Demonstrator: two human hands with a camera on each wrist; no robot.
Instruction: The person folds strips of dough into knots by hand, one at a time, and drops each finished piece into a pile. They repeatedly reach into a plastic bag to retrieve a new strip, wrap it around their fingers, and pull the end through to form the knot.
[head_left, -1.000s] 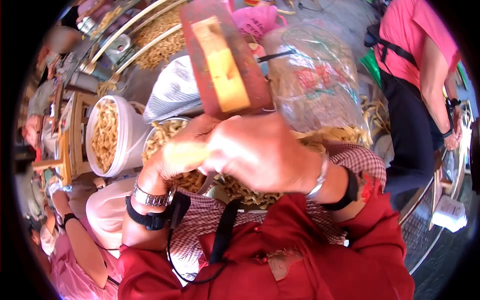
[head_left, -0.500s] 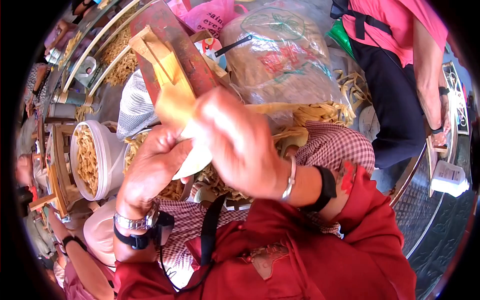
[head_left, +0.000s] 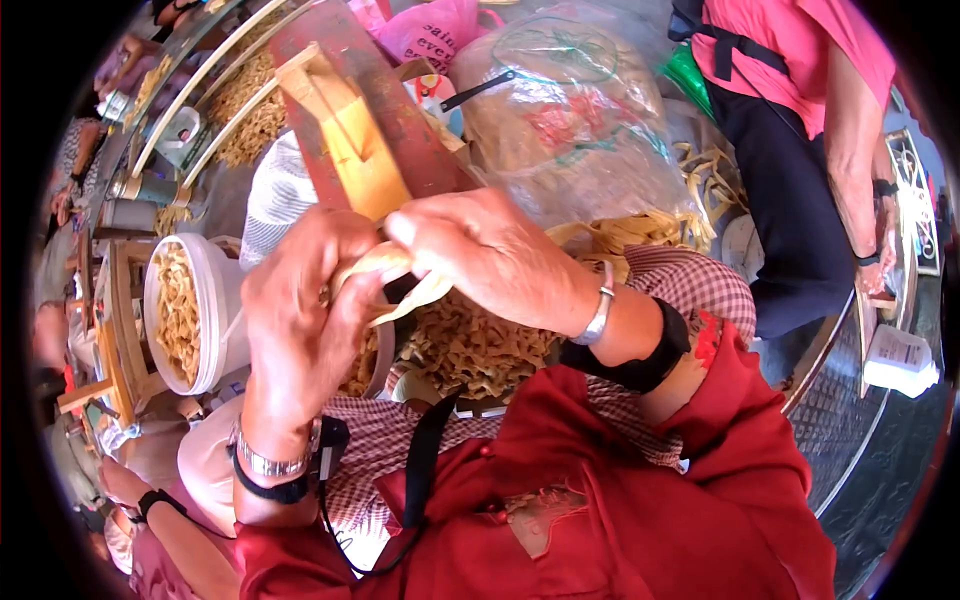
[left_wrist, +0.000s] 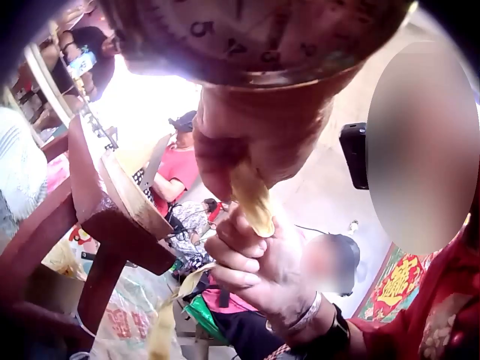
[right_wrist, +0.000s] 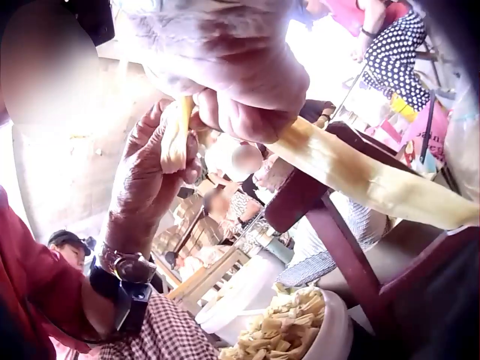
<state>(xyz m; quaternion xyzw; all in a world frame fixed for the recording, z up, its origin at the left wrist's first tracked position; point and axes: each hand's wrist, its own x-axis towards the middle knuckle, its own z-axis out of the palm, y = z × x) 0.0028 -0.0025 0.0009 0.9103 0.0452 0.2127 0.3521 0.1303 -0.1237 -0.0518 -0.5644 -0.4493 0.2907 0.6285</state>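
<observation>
Both hands meet over the lap, working a pale yellow flat strip [head_left: 425,295], soft and folded between them. My left hand [head_left: 310,290], with a wristwatch, pinches it between thumb and fingers. From the other side my right hand [head_left: 495,255], with a metal bangle, grips the strip, its thumb close to the left fingers. In the right wrist view a long pale strip [right_wrist: 367,176] runs rightward from beneath the right hand, and a short end [right_wrist: 176,139] shows at the left fingers. Beyond the hands, a yellow strip [head_left: 350,140] lies along a red wooden board [head_left: 415,150].
Small knotted pieces [head_left: 475,340] lie below the hands. A white bucket [head_left: 215,320] of similar pieces stands left. Loose strips [head_left: 640,235] spill by a large clear plastic bag [head_left: 560,120]. A person in pink [head_left: 790,60] sits at right; a white jug [head_left: 900,360] stands nearby.
The hands blurred with motion earlier; now they are sharper and slightly apart, with the folded strip showing between them. The head view has shifted, then steadied.
</observation>
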